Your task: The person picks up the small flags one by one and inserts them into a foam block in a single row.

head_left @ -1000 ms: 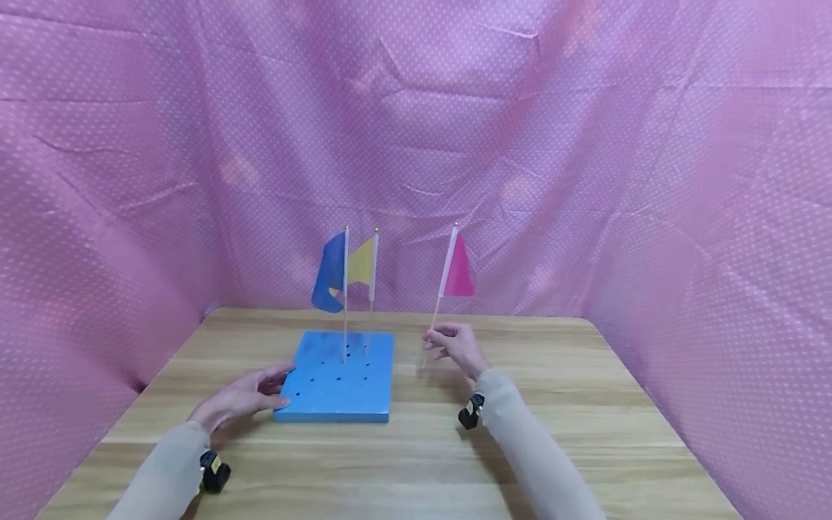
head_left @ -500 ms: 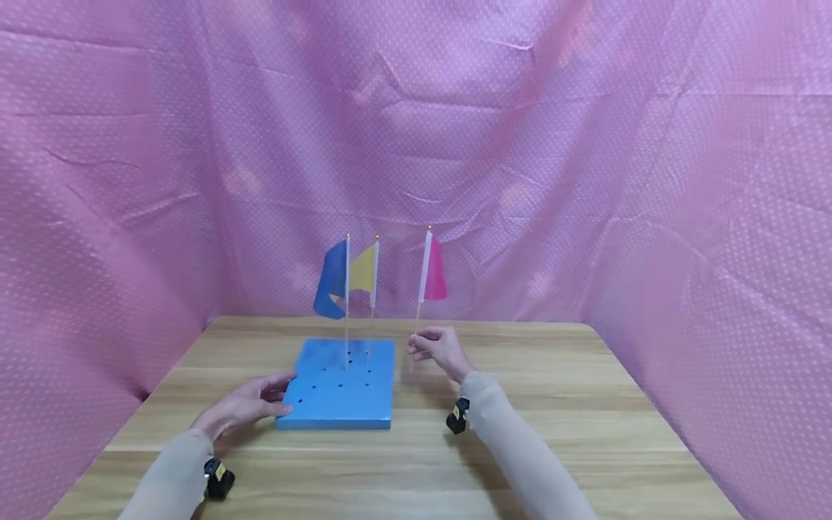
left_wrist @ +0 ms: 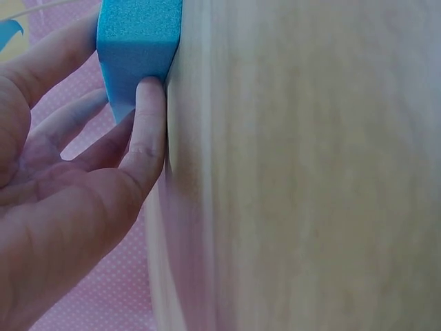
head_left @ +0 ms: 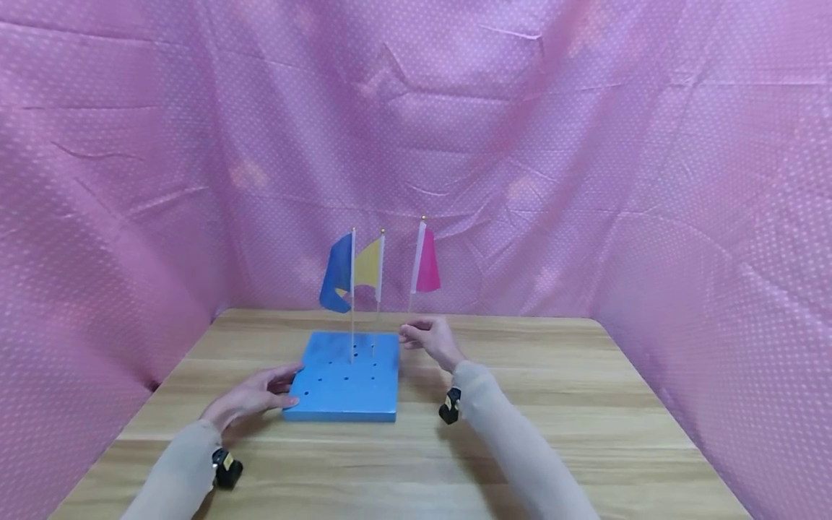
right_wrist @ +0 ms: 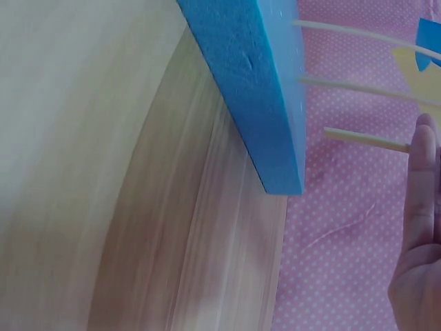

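A blue foam board with several small holes lies flat on the table. My left hand rests against its left edge, thumb near the front corner and fingers extended along the side. With fingertips and thumb, my right hand pinches the stick of a pink flag by the board's back right corner. In the right wrist view the lower end of that stick is free, a little apart from the board's top. A blue flag and a yellow flag stand upright in the board.
The wooden table spreads around the board on all sides. Pink dotted cloth hangs behind the table and along both sides. The two standing flag sticks rise to the left of my right hand.
My right hand has carried the pink flag leftward, from beside the board to its back right corner. The left hand stays at the board's edge.
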Available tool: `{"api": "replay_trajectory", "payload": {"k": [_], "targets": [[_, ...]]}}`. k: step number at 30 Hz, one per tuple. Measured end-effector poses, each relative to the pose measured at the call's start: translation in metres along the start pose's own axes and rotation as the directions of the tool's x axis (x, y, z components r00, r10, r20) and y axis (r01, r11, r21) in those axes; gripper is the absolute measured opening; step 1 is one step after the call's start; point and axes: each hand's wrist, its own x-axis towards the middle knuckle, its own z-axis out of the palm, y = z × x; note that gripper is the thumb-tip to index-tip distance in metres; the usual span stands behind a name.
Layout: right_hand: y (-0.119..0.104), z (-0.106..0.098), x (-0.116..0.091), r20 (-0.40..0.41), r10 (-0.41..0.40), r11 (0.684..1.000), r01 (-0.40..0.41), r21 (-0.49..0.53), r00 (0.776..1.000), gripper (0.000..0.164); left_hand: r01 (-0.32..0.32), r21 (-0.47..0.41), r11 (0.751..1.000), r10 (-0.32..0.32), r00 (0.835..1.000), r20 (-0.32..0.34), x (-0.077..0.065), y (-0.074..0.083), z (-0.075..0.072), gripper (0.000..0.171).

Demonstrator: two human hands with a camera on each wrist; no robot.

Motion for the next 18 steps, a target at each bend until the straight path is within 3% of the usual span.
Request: {"api": "replay_trajectory", "payload": {"k": [18], "targets": [[0.002, 0.032, 0.007, 0.028, 0.035, 0.995, -0.032, -0.092, 0.999, 0.026, 0.007, -0.005, 1.000, -0.007, 1.000, 0.009, 0.001, 0.000, -0.002, 0.085]]}}
